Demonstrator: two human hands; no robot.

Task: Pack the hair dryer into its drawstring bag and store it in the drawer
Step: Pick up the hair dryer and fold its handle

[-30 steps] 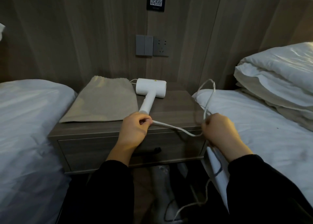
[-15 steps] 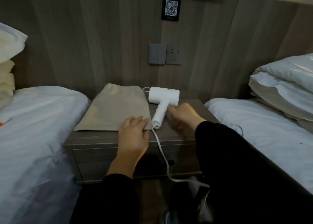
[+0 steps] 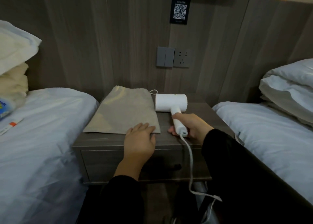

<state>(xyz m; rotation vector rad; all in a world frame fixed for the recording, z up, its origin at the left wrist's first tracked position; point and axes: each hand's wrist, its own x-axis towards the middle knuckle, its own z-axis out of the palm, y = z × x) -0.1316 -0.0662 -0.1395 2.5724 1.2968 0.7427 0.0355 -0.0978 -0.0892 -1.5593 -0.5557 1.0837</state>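
Gripping hair dryer (image 3: 171, 102) with right hand (image 3: 191, 124), apparently for bagging. Pinned drawstring bag (image 3: 123, 112) under flat, open left hand (image 3: 140, 139).

Middle of dryer (image 3: 171, 102) handle hidden under right hand (image 3: 191, 124). Cord (image 3: 190, 159) end lost in dark below nightstand (image 3: 101, 141). Sign (image 3: 180, 9) print above nightstand unreadable.

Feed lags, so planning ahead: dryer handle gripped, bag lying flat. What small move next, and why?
Probably turn the drawstring bag with the left hand and open its mouth: it lies flat, drawstring end toward the wall, while the right hand grips the hair dryer by its handle and the cord hangs loose.
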